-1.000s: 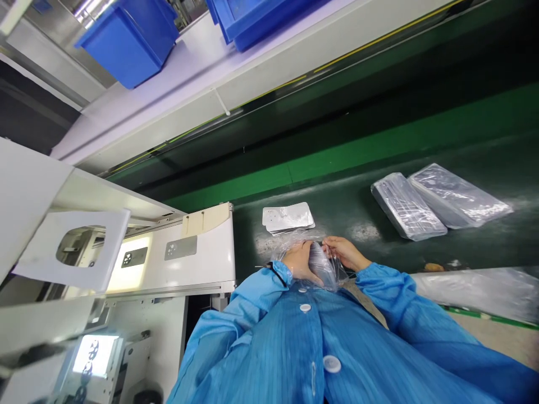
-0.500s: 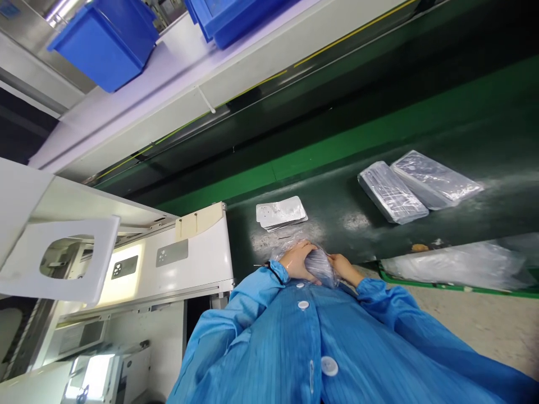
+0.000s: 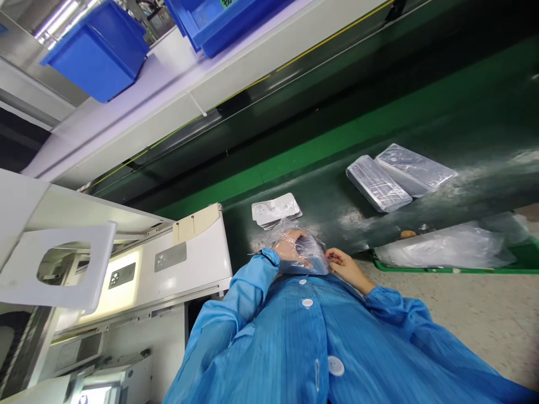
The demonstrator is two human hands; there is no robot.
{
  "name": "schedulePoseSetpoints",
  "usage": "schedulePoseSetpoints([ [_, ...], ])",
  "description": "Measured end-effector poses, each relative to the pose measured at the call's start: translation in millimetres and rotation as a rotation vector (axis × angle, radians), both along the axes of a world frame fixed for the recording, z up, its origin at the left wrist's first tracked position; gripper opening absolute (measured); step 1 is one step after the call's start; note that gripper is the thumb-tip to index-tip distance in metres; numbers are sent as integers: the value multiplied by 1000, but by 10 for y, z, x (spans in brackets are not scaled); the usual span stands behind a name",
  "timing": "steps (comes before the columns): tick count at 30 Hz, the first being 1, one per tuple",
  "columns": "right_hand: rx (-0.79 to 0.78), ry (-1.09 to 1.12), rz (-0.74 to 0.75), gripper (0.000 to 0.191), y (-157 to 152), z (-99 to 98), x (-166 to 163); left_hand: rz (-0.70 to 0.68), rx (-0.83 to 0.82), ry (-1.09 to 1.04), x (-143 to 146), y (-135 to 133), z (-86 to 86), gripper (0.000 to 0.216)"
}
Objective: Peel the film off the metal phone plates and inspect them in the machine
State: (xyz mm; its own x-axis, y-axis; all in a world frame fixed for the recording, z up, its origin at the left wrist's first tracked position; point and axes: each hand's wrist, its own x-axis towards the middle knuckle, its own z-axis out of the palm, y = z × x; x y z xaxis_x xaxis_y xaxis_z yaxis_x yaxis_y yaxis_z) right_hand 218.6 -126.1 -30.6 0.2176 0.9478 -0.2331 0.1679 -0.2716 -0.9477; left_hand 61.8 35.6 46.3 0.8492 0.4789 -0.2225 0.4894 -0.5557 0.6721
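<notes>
Bagged stack right in front of blue jacket: left hand holding it, right hand at its right end

Far left: white panel with a big rounded cut-out. Up beyond it, blue bin on the pale shelf.

Next right, white machine bed. Dark plate sat on the lit patch, grey plate on the unlit part, both with holes at the left end. Cream pad ran along the bed's far edge. Second blue bin was on the shelf, cut off by the top of view.

Right of the bed: dark green surface. Loose plates lay there in an uneven pile, just beyond the left hand.

Left hand: fingers spread across the stack's left part, thumb on the near side, gripping. Clear film bunched around the fingers; couldn't tell if the hand was over or under it.

Bagged stack: between the hands, thin layers visible through the film. Couldn't tell if it rested on anything.

Right hand: fingers curled, tips at the stack's right end. Couldn't tell if they pinched film.

Further right, well apart from the hands: two wrapped packs side by side on the surface. Nearer the worker: green tray with clear bags.
</notes>
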Motion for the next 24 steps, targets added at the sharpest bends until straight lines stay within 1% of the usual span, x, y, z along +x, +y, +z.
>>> schedulePoseSetpoints([
  [1, 0, -15, 3, 15, -15, 11, 3, -2, -24, 30, 19, 7, -9, 82],
  [3, 59, -113, -2, 15, -49, 70, 25, -15, -62, 74, 61, 15, -21, 84],
  [6, 233, -329, -9, 19, -101, 247, 61, -9, -110, 120, 124, 33, -17, 87],
  [7, 278, -371, 4, 17, -115, 313, 62, -3, -123, 130, 142, 46, -13, 86],
  [9, 314, -398, 50, 13, -141, 421, 41, 9, -149, 145, 177, 86, -6, 82],
  [10, 322, -414, 80, 16, -158, 452, 21, 11, -163, 146, 193, 112, -3, 79],
  [12, 341, -469, 158, 24, -205, 456, -23, 13, -204, 141, 222, 173, -1, 73],
  [14, 356, -495, 253, 29, -264, 389, -58, 8, -239, 128, 245, 230, 1, 68],
  [15, 349, -473, 289, 30, -287, 339, -69, 4, -256, 123, 254, 251, 1, 67],
  [17, 287, -358, 301, 31, -298, 226, -87, 11, -286, 108, 268, 267, -4, 66],
  [21, -5, 76, 200, 27, -148, 39, -162, -18, -360, 80, 295, 214, -51, 70],
  [23, -94, 207, 179, 31, -65, -14, -189, -42, -390, 92, 310, 197, -79, 72],
  [24, -108, 237, 175, 34, -44, -29, -181, -35, -412, 95, 315, 204, -88, 72],
])
